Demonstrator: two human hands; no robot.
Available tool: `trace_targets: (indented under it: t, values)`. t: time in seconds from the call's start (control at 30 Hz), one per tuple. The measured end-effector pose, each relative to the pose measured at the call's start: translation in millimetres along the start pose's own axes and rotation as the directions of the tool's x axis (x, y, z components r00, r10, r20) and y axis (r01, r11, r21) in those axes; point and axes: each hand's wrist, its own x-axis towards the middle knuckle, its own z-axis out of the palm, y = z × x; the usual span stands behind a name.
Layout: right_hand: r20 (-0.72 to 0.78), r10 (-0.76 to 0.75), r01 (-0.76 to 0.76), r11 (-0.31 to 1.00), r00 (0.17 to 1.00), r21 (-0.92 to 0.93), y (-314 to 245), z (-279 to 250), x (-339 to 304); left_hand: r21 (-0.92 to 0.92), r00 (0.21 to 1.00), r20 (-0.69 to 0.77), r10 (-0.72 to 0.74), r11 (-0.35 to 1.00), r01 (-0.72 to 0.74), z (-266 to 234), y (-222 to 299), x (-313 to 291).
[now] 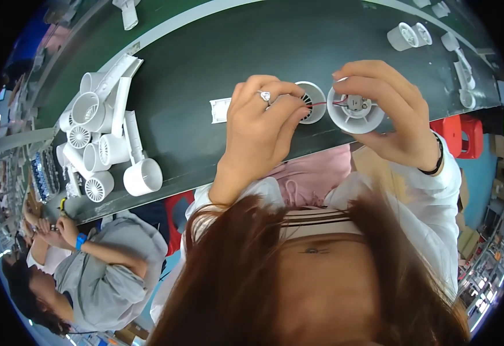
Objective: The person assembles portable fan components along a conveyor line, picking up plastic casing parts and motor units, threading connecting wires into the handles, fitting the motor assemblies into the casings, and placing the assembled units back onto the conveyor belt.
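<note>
My right hand (pixel 393 112) is closed around the rim of a white round fan part (pixel 353 122). A small motor sits in the middle of this part, and a thin red wire (pixel 319 104) runs from it toward my left hand (pixel 260 118). The fingers of that hand are pinched on the wire's other end. Just under and beside those fingertips lies a white fan housing (pixel 317 90), cup-shaped with a dark-slotted grille inside. A white handle end (pixel 219 110) sticks out on the other side of my left hand; the part between is covered.
White fan housings with handles (pixel 90 109) are heaped on the dark green bench (pixel 206 52) at the left. White cups (pixel 403 37) stand at the far right, near more white parts (pixel 464 75). A co-worker (pixel 99 271) sits at lower left; a red stool (pixel 459 135) is at right.
</note>
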Motion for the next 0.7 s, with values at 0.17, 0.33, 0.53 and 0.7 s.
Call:
trace_targets:
  t: [0.17, 0.33, 0.53, 0.7]
  values:
    - [-0.065, 0.111, -0.093, 0.966, 0.992, 0.241, -5, 4, -7, -0.370, 0.968, 0.001, -0.252, 0.899, 0.235, -3, -1, -8]
    - [-0.047, 0.158, -0.140, 0.955, 0.986, 0.261, -6, 9, -12, -0.372, 0.949, 0.018, -0.314, 0.879, 0.298, -7, 8, -11]
    - [-0.029, 0.106, -0.097, 0.970, 0.994, 0.221, -8, 10, -19, -0.745, 0.832, 0.282, -0.478, 0.438, 0.504, -5, 9, -11]
    - [-0.021, 0.168, -0.149, 0.915, 0.985, 0.374, -5, 11, -28, -0.765, 0.738, 0.537, -0.408, 0.132, 0.630, -12, 6, -9]
